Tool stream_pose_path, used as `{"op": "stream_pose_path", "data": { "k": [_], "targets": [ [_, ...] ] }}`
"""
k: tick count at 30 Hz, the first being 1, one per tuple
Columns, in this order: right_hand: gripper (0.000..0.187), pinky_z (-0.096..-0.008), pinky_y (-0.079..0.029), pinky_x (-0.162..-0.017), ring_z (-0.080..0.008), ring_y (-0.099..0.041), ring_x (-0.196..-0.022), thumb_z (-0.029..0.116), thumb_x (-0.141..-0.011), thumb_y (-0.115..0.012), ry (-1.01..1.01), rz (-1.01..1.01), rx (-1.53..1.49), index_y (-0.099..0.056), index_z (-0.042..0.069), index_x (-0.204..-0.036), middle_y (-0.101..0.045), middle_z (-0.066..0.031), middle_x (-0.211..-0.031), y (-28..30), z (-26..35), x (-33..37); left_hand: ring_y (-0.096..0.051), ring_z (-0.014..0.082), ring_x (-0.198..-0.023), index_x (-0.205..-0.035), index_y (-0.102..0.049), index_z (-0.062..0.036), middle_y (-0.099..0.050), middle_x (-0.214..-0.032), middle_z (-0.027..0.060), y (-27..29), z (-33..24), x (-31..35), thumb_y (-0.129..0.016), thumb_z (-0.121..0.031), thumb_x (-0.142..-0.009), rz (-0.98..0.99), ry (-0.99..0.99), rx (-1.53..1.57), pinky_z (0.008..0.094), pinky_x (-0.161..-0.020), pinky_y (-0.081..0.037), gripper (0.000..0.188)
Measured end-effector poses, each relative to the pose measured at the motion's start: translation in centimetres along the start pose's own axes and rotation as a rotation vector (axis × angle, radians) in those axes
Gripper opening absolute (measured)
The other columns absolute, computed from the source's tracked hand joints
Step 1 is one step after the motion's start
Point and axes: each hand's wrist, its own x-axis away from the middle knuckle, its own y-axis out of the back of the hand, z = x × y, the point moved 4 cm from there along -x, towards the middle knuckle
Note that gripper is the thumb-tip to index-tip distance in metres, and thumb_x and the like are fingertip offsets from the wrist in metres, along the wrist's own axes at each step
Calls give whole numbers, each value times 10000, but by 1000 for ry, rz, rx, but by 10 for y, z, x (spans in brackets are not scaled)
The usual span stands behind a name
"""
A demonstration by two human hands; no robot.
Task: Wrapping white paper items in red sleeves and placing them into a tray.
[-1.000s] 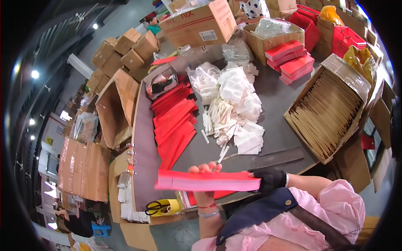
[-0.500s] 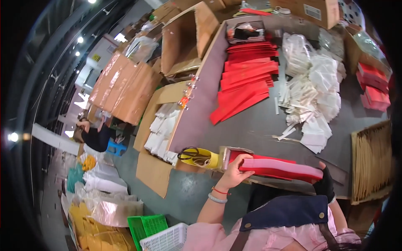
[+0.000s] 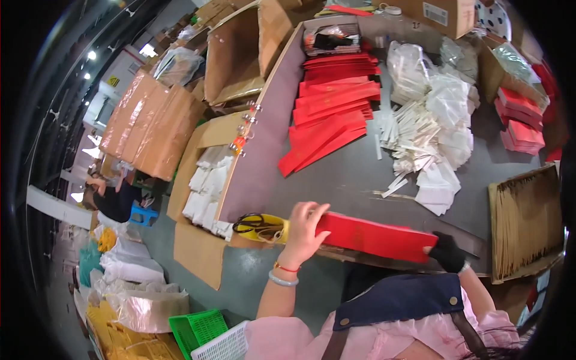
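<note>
Near the table's front edge I have a stack of long red paper strips between my two hands, its broad red face turned up. My left hand grips the left end, thumb on the near side and fingers at the far side. A black fingerless glove covers my right hand, which pinches the right end with the bare fingertips. Farther back on the table lies a fanned row of similar red strips. Beside them is a loose pile of white paper strips with clear plastic bags.
A yellow roll-shaped holder with black scissors sits left of my left hand. An open carton of white bundles stands beyond the table's raised side. At right are a box of brown sheets and red stacks. Another person sits far left.
The stack has tilted: its pink layered edge faced up before, and now its flat red face shows. My left hand has shifted up and left. The whole view has swung slightly.
</note>
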Motion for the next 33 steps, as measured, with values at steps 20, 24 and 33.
{"op": "stream_pose_path", "data": {
  "k": [20, 24, 33],
  "targets": [
    [880, -593, -159, -1119, -476, -263, -1356, 616, -777, -593, 584, -23, 1009, -410, -1, -1377, -337, -253, -1450, -117, 38, -64, -505, 309, -1120, -1288, -471, -14, -541, -1209, 149, -191, -43, 12, -580, -145, -822, 109, -411, -189, 440, -969, -377, 496],
    [815, -597, -157, -1117, -424, -273, -1381, 672, -825, -470, 570, 307, 1197, -469, 66, -1370, -384, -175, -1465, -139, 92, -73, -490, 307, -1140, -1252, -508, -27, -528, -1230, 152, -209, -22, 20, -607, -160, -786, 93, -478, 154, 445, -986, -363, 494],
    [652, -544, -323, -1009, -292, -503, -1192, 508, -757, -675, 661, 6, 634, -563, 45, -1202, -545, -155, -1277, -35, 25, -38, -467, 319, -1152, -1365, -381, -92, -493, -1214, 123, -146, -91, -25, -818, -365, -608, 483, -255, 31, 465, -979, -360, 916]
  ]
}}
